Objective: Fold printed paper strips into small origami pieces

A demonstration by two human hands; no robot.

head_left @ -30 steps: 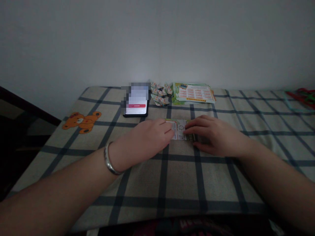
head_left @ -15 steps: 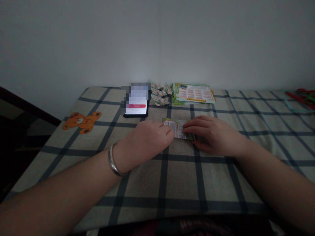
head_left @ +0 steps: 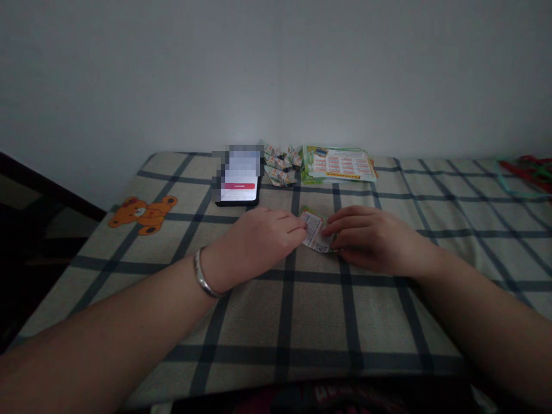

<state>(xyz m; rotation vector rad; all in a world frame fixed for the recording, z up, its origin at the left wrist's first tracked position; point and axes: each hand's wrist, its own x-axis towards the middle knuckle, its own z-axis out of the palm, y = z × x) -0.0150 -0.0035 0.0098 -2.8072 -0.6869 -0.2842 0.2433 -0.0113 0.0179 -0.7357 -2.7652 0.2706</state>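
A small printed paper (head_left: 314,233), white with a green corner, lies between my hands on the checked tablecloth (head_left: 250,322). My left hand (head_left: 267,236), with a silver bangle at the wrist, is closed on the paper's left side, its fingertips pressed together. On the paper's right side are the bent fingers of my right hand (head_left: 371,238), closed on that edge. The part under my right fingers is hidden, and the paper looks bent there.
Against the wall stand a lit phone (head_left: 240,178), several folded paper pieces (head_left: 280,164) and a stack of printed sheets (head_left: 340,164). A bear-shaped cutout (head_left: 142,214) lies at the left. Red and green items (head_left: 530,172) sit at the far right.
The paper has turned and bent, and less of it shows between my hands. My left hand has shifted slightly; my right fingers have curled further over the right edge.
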